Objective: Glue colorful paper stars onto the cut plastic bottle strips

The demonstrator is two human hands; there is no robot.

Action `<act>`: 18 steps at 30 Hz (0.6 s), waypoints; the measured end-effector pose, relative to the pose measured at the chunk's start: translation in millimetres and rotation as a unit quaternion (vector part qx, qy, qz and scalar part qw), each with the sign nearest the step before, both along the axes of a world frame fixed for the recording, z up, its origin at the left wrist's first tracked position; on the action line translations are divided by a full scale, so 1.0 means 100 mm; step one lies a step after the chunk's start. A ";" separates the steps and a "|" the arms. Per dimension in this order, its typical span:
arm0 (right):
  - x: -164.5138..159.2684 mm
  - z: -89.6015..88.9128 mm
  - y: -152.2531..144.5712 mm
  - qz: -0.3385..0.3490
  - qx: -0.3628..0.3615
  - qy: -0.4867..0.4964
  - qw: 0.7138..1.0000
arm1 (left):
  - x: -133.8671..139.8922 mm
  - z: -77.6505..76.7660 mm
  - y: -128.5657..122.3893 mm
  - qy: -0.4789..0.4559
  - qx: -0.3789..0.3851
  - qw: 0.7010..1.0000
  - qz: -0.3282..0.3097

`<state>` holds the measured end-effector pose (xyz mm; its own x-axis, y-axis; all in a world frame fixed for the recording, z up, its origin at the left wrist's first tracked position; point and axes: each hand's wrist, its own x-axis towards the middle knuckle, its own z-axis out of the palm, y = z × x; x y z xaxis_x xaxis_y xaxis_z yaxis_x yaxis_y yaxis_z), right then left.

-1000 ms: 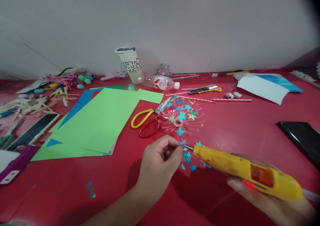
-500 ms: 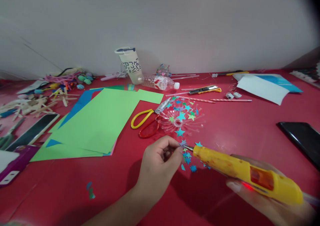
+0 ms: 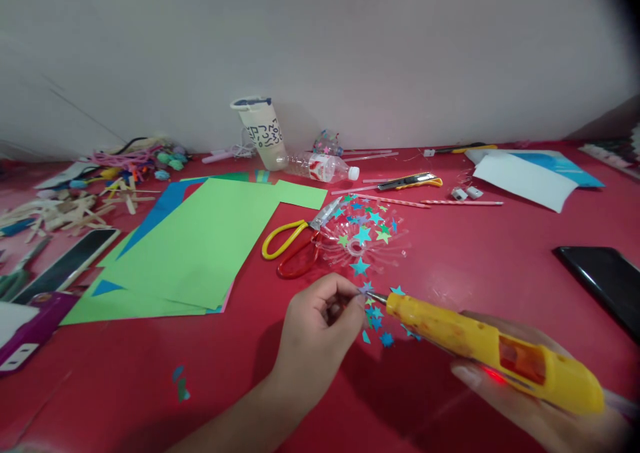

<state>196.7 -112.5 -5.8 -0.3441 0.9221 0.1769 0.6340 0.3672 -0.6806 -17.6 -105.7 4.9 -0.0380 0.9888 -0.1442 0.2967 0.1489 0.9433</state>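
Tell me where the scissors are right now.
In the head view, the scissors lie mid-table on the red table, between the green paper on their left and the clear star-covered plastic piece on their right.

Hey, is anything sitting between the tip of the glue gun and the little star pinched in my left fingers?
Nothing visible does. The glue gun in the right hand has its nozzle right at the small star pinched by the left hand. Loose stars lie on the table below, not between them.

Glue gun [image 3: 495,353] nozzle at pinched star [image 3: 367,286]
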 end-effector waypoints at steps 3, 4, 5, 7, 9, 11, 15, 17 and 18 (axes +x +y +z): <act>-0.05 0.06 -0.01 -0.014 -0.010 0.023 1.000 | -0.01 -0.03 -0.01 0.070 0.065 0.995 -0.013; -0.06 0.08 -0.01 -0.024 -0.011 0.032 0.999 | -0.01 -0.04 -0.02 0.108 0.101 0.989 -0.019; -0.07 0.08 -0.02 -0.034 -0.015 0.041 0.998 | -0.02 -0.05 -0.03 0.147 0.141 0.979 -0.023; -0.06 0.07 -0.03 -0.048 -0.031 0.062 0.996 | -0.03 -0.06 -0.05 0.197 0.202 0.959 -0.037; 0.01 0.03 -0.03 -0.066 -0.051 0.091 0.992 | -0.04 -0.04 -0.06 0.188 0.213 0.957 -0.051; 0.13 0.00 0.00 -0.076 -0.081 0.117 0.987 | -0.05 -0.01 -0.07 0.137 0.168 0.974 -0.059; 0.41 0.00 0.12 -0.008 -0.228 0.120 0.966 | -0.04 0.05 -0.07 0.023 0.033 0.996 -0.074; 0.48 0.03 0.19 0.018 -0.281 0.133 0.950 | -0.02 0.06 -0.06 -0.028 -0.010 0.996 -0.085; 0.50 0.04 0.23 0.032 -0.301 0.134 0.943 | -0.01 0.05 -0.06 -0.051 -0.028 0.994 -0.090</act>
<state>246.3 -89.6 -2.2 -0.4200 0.8618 -0.2844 0.3990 -0.1062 -0.9108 -18.3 -111.7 10.4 0.1566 0.9685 -0.1935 0.2264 0.1555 0.9616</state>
